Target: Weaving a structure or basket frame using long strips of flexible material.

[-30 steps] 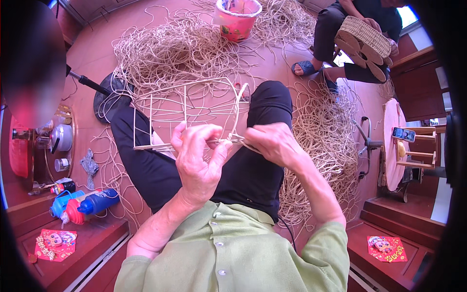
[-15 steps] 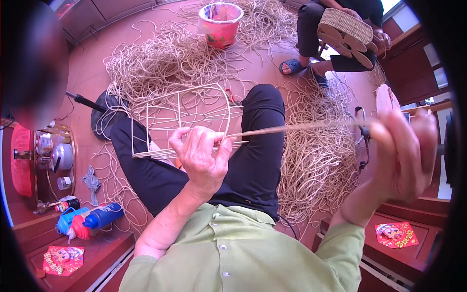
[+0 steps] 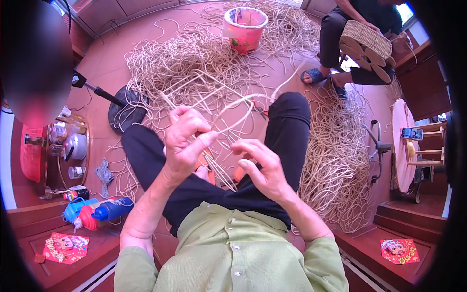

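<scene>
My left hand (image 3: pixel 187 141) is closed in a pinch on a frame of thin pale rods (image 3: pixel 220 171), which stands tilted between my knees. A pale straw-coloured cord (image 3: pixel 235 103) leaves the left fingertips. It loops slackly to the right, and a loose end rises beyond my right knee. Just right of the frame, my right hand (image 3: pixel 262 168) is open, its fingers apart and slightly curled, nothing visible in them. My left fingers hide the spot where cord and rod meet.
Heaps of pale cord (image 3: pixel 335 160) cover the floor ahead and to the right. A pink bucket (image 3: pixel 245 36) stands far off. At far right another person holds a woven basket (image 3: pixel 367 41). Bottles (image 3: pixel 109 209) lie at left, and a round black base (image 3: pixel 127 109) stands near my left knee.
My right hand has come from far right back beside the left hand. The cord, stretched taut before, now hangs in a slack loop. The frame has turned and tilted in my left hand.
</scene>
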A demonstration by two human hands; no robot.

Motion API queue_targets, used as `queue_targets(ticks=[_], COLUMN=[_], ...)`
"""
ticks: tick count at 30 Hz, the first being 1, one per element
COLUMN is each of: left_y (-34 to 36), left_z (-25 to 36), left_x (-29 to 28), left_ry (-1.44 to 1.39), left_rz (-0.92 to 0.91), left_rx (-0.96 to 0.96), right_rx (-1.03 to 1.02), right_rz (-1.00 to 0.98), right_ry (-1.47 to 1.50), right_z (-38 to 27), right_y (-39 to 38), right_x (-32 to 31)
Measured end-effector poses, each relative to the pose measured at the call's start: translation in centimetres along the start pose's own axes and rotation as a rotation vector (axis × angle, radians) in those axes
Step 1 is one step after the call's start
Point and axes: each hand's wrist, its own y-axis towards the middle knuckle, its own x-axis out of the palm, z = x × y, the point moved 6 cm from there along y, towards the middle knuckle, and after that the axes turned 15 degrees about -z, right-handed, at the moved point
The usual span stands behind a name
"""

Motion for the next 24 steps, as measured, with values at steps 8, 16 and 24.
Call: queue_targets(ticks=[8, 16, 24], left_y=[-5.0, -7.1, -9.4], left_z=[-0.8, -2.2, -3.5], left_x=[0.5, 1.5, 3.0], left_ry=[-0.189, 0.126, 0.001], left_rz=[0.180, -0.063, -0.214], left_rx=[-0.178, -0.097, -0.103], right_rx=[0.055, 0.055, 0.385], right_rz=[-0.037, -0.084, -0.349], right_ry=[1.156, 1.492, 0.711], right_z=[3.3, 5.9, 2.0], right_y=[4.4, 3.3, -4.5], right_x=[7.7, 10.2, 9.9])
